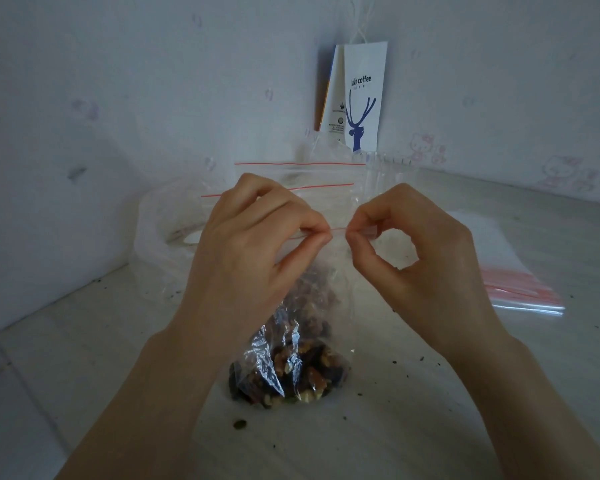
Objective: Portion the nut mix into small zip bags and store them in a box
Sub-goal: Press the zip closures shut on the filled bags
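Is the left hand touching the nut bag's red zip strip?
Touching. The head view shows the left hand pinching the red zip strip between thumb and forefinger; the right hand pinches it alongside.

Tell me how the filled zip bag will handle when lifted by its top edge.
Probably floppy: the zip bag has thin, crinkled film below where the left hand and right hand pinch its strip. Likely bottom-heavy, since the nut mix sits bunched at the base. It may slump rather than stand.
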